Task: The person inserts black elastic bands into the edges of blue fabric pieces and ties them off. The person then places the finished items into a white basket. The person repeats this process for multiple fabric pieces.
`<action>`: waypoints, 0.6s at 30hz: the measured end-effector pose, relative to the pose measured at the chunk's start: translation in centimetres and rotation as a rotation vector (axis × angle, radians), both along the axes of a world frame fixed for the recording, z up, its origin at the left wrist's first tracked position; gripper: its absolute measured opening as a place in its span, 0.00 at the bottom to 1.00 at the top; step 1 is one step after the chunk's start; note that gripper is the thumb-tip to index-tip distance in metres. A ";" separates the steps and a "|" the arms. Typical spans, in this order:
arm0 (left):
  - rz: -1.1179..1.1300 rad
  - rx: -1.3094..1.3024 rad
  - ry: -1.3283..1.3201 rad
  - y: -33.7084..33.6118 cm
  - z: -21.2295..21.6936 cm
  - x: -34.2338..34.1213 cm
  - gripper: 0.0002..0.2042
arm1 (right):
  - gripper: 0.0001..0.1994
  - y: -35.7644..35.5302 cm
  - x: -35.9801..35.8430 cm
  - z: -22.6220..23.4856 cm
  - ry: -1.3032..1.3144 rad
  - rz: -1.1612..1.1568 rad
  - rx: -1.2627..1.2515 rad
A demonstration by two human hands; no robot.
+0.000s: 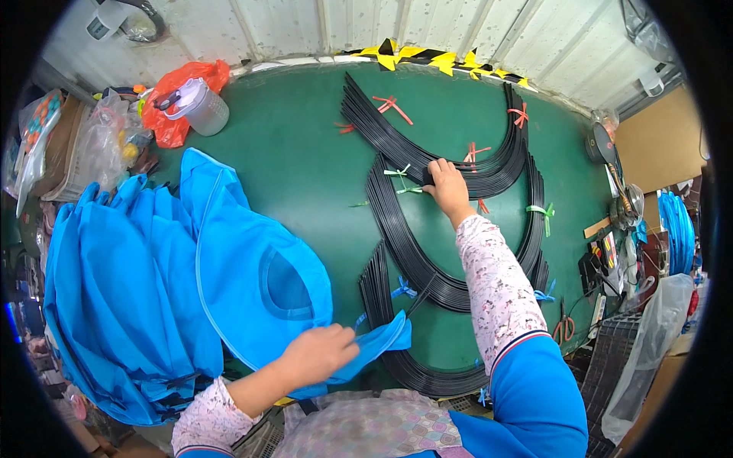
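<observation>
My left hand (pixel 321 353) is closed on the edge of a bright blue fabric piece (pixel 263 298) with a dark oval mesh window. A strip of that fabric runs right from my fingers, and a thin black end sticks up beside its tip. My right hand (pixel 447 187) reaches forward, fingers curled onto the far bundle of thin black rods (pixel 405 141). A middle bundle of rods (pixel 401 237) and a near bundle of rods (pixel 424 378) curve in U shapes below it, tied with coloured ribbons. Just what lies between my right fingertips is partly hidden.
A pile of blue fabric pieces (pixel 126 298) covers the green table (pixel 298 114) at left. Behind it stand a plastic jug (pixel 202 109) and a red bag (pixel 172 126). Orange-handled scissors (pixel 563 330) lie right. A corrugated wall (pixel 366 27) with yellow-black tape (pixel 416 53) borders the far edge.
</observation>
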State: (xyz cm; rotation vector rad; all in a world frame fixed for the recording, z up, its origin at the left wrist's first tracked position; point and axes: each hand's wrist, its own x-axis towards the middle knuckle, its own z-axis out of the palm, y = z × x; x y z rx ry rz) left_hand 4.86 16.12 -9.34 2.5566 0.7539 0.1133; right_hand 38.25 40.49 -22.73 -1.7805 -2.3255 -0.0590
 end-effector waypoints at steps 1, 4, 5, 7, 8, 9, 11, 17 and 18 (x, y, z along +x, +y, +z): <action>-0.042 -0.024 -0.062 0.1 0.2 -0.2 0.05 | 0.21 0.3 0.5 -0.1 0.016 0.061 -0.032; -0.072 -0.083 -0.218 -0.6 2.3 1.0 0.04 | 0.17 0.2 1.6 0.5 0.111 0.147 0.040; -0.064 -0.080 -0.301 -1.1 2.7 1.4 0.03 | 0.16 -0.3 0.9 2.1 0.153 0.165 0.092; 0.006 -0.171 -0.255 -1.3 2.8 1.3 0.07 | 0.15 -2.6 -0.6 6.0 0.338 0.225 0.151; 0.076 -0.219 -0.163 -1.0 2.6 0.6 0.07 | 0.15 -4.8 -1.7 8.1 0.436 0.244 0.112; 0.140 -0.270 -0.072 -0.7 2.3 -0.1 0.08 | 0.16 -7.8 -2.4 10.1 0.531 0.257 0.068; 0.323 -0.263 -0.010 1.4 1.9 -2.0 0.10 | 0.17 -15.8 -4.0 13.9 0.621 0.235 -0.220; 0.545 -0.912 -0.109 4.2 3.8 -7.8 0.11 | 0.08 -33.0 -4.7 14.3 0.703 0.398 -0.321; 0.565 -0.916 -0.091 3.9 4.8 -8.3 0.11 | 0.07 -34.2 -4.5 14.5 0.675 0.393 -0.311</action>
